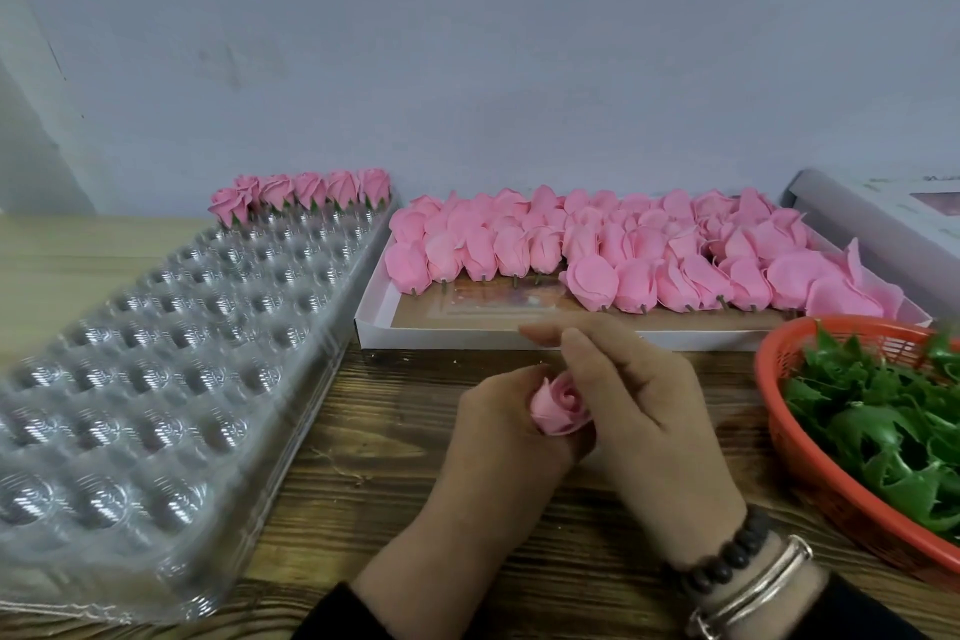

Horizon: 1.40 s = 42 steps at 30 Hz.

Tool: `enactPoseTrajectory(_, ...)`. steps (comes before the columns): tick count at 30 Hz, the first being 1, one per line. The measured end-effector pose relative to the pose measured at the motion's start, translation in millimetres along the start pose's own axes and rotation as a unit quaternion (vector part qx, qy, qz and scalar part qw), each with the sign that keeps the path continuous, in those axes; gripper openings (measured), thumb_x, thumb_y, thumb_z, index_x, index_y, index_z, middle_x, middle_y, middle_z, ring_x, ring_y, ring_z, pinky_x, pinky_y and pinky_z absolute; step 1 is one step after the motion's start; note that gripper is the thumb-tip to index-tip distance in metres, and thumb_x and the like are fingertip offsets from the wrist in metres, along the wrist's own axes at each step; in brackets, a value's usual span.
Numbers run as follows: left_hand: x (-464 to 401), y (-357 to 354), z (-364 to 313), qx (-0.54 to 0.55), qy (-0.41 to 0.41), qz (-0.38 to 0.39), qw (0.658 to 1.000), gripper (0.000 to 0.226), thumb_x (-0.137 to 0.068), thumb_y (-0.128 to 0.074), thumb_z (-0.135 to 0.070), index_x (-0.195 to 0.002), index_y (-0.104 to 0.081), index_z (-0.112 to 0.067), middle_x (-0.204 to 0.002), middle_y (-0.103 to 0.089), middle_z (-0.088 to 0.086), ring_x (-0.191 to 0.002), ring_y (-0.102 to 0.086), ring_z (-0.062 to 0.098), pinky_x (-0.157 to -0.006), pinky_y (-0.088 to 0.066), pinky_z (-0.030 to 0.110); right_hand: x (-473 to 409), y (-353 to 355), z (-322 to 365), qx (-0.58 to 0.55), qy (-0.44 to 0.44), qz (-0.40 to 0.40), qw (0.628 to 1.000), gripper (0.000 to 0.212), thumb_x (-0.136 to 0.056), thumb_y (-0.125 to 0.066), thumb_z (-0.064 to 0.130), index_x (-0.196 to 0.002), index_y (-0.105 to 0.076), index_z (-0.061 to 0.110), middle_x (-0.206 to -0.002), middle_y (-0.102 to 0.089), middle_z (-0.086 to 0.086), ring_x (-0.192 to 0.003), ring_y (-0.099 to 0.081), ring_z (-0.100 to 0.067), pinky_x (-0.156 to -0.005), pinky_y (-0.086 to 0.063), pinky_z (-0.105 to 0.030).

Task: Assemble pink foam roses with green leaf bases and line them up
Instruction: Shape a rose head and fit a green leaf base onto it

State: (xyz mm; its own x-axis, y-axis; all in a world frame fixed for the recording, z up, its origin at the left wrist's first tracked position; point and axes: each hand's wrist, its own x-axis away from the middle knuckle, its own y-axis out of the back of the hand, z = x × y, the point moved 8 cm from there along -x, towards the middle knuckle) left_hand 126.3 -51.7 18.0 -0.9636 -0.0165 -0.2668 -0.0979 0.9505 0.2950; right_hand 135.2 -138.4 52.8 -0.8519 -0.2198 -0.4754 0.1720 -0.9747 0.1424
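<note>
While both hands meet above the near middle of the desk [395, 499], a single pink foam rose [560, 404] sits between them, bloom facing up. The left hand [498, 426] curls its fingers round the rose from the left and beneath. The right hand [631, 395] closes in from the right, thumb side against the petals, with the index finger extended leftward above the bloom; whether its fingers pinch the rose or a base beneath it cannot be told (the underside of the bloom is hidden by the fingers). Beaded and metal bracelets [748, 572] ring the right wrist.

Directly behind the hands lies a shallow white cardboard box [374, 327] packed with rows of loose pink rose heads [613, 244], short stems pointing toward the viewer; a strip of the box floor at the front is bare. To the right, touching the frame edge, an orange plastic basket [779, 379] holds a heap of green leaf bases [883, 421].

To the left, a clear plastic blister tray [156, 379] with rows of round cavities runs diagonally from the near corner toward the wall. At its far end stands a line of finished roses [306, 190], green showing at their bases, the leftmost tipped over. A pale wall [467, 42] closes the back, and a second box [883, 213] is partly visible at far right.
</note>
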Motion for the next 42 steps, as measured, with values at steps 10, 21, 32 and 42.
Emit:
enactPoseTrajectory(10, 1, -11, -8, 0.031, -0.045, 0.009, 0.998, 0.028, -0.088, -0.055, 0.004, -0.083, -0.061, -0.024, -0.088, -0.067, -0.002, -0.086, -0.064, 0.006, -0.077, -0.053, 0.024, 3, -16, -6, 0.102, -0.029, 0.062, 0.992, 0.020, -0.077, -0.054, 0.033, -0.083, -0.072, 0.028, -0.084, -0.070, 0.017, -0.088, -0.062, 0.002, -0.083, -0.045, -0.015)
enactPoseTrajectory(21, 3, -3, -16, 0.094, -0.076, 0.016, 0.993, 0.007, -0.082, -0.059, 0.010, -0.076, -0.063, 0.008, -0.069, -0.063, 0.002, -0.067, -0.059, 0.006, -0.059, -0.049, 0.013, 4, -19, -32, 0.084, -0.120, 0.208, 0.967, 0.059, -0.049, -0.065, 0.066, -0.103, -0.056, 0.045, -0.095, -0.066, 0.022, -0.090, -0.062, 0.005, -0.081, -0.050, -0.017)
enactPoseTrajectory(32, 1, 2, -12, 0.069, -0.052, -0.030, 0.996, 0.020, -0.076, -0.067, -0.006, -0.067, -0.063, -0.025, -0.060, -0.066, -0.012, -0.062, -0.063, 0.000, -0.057, -0.047, 0.013, 0, -7, -3, 0.035, -0.003, 0.026, 0.999, 0.029, -0.085, -0.049, 0.038, -0.089, -0.073, 0.023, -0.087, -0.072, 0.012, -0.089, -0.065, 0.000, -0.081, -0.048, -0.018)
enactPoseTrajectory(42, 3, -5, -6, 0.168, -0.039, -0.024, 0.985, 0.045, -0.083, -0.047, 0.021, -0.062, -0.061, -0.017, -0.058, -0.064, -0.006, -0.060, -0.059, -0.002, -0.054, -0.045, 0.013, 5, -21, -1, 0.167, 0.030, 0.064, 0.983, 0.035, -0.080, -0.040, 0.044, -0.095, -0.068, 0.028, -0.093, -0.066, 0.016, -0.094, -0.059, -0.004, -0.084, -0.045, -0.022)
